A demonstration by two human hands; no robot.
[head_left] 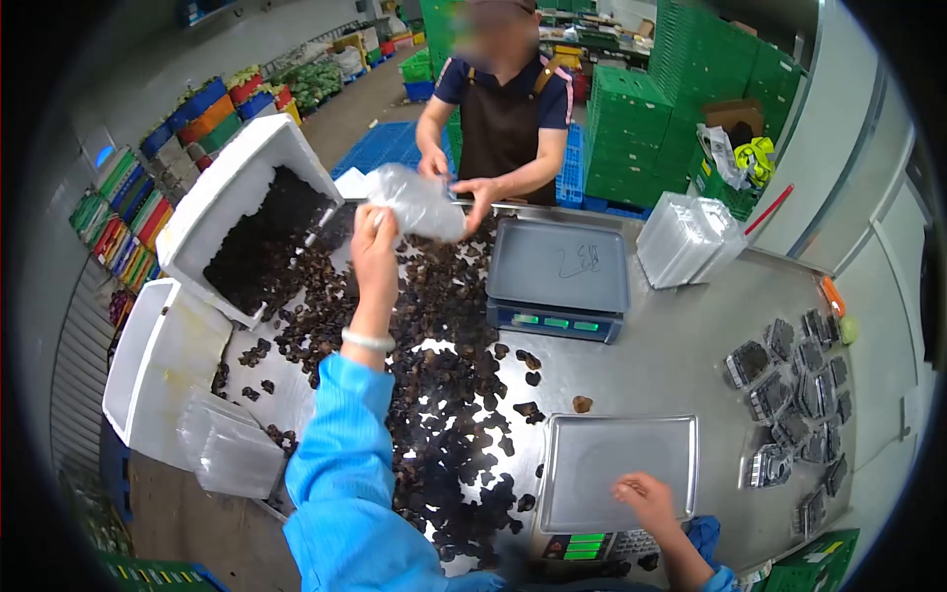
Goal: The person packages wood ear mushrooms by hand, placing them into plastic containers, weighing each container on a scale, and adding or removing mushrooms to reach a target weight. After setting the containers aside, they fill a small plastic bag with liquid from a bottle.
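My left hand (375, 242), at the end of a blue sleeve, reaches far across the table and grips a clear plastic container stack (419, 202), blurred by motion. A person opposite has a hand (481, 197) right at the stack's other end. Below my outstretched arm, dark wood ear mushrooms (434, 385) lie scattered over the metal table. My right hand (646, 498) hangs over the bare steel pan of the near scale (582, 444), its fingers loosely bent and apart with nothing in them. Green digits glow on that scale's display.
A second scale (557, 261) stands ahead, beside stacked clear containers (686, 242). Filled clear boxes (789, 395) crowd the right side. At left are a tipped white foam box (237, 217) of dark mushrooms, another foam box (163, 365) and more clear containers (232, 449).
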